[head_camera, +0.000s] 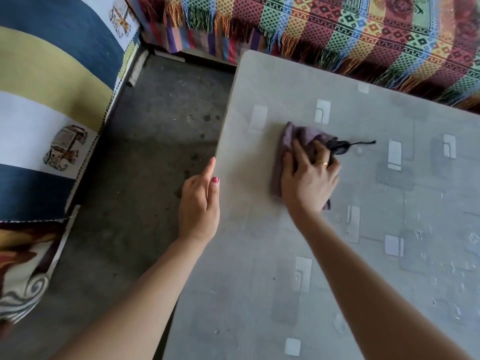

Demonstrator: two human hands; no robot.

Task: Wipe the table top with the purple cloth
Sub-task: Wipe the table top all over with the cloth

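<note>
Wiping is under way but, by the evidence, far from complete. The purple cloth [291, 149] lies bunched on the grey patterned table top [376, 229], toward its far left portion, near the left edge. The right hand [309, 175] presses down on it with fingers spread and slightly bent, palm on the fabric; a dark frayed strand [361, 143] trails from the cloth's right side. The left hand [200, 201] rests against the table's left edge, fingers fairly straight, grasping nothing. Pale specks and scratch-like marks [452, 268] show on the right and near parts of the surface; whether they are dirt or wear cannot be told. Judgement: the near and right areas appear still to be covered. The concrete floor [155, 152] lies beside the table.
</note>
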